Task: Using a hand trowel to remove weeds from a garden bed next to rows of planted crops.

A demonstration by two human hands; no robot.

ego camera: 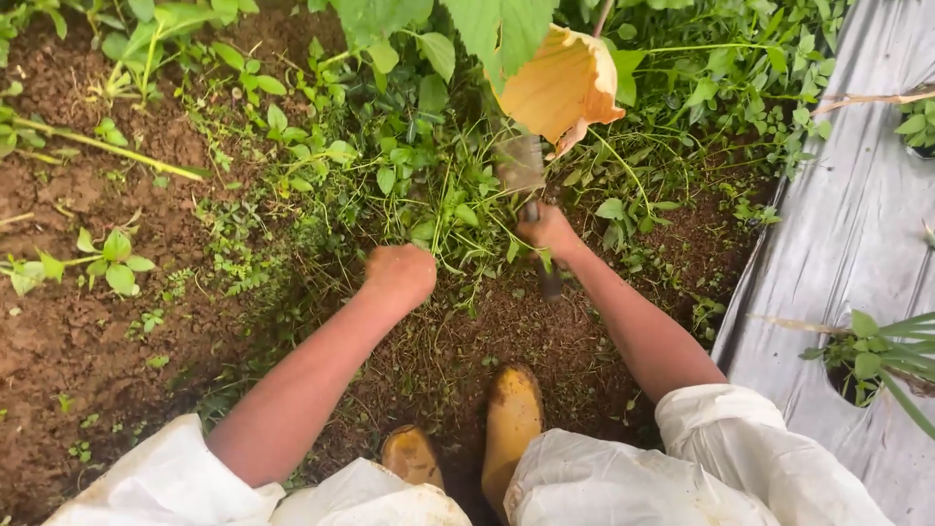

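My left hand (399, 273) is closed around a clump of green weeds (429, 195) growing out of the brown soil. My right hand (550, 234) grips the dark handle of a small hand hoe (521, 166), whose flat metal blade lies among the weeds just beyond my fingers. A large yellowed leaf (560, 88) hangs above the blade. Both forearms reach forward from white sleeves.
My two yellow boots (511, 414) stand on the soil between my knees. A sheet of grey plastic mulch (857, 224) runs along the right, with plants (877, 356) growing through holes in it. Bare brown earth (88, 331) with small seedlings lies to the left.
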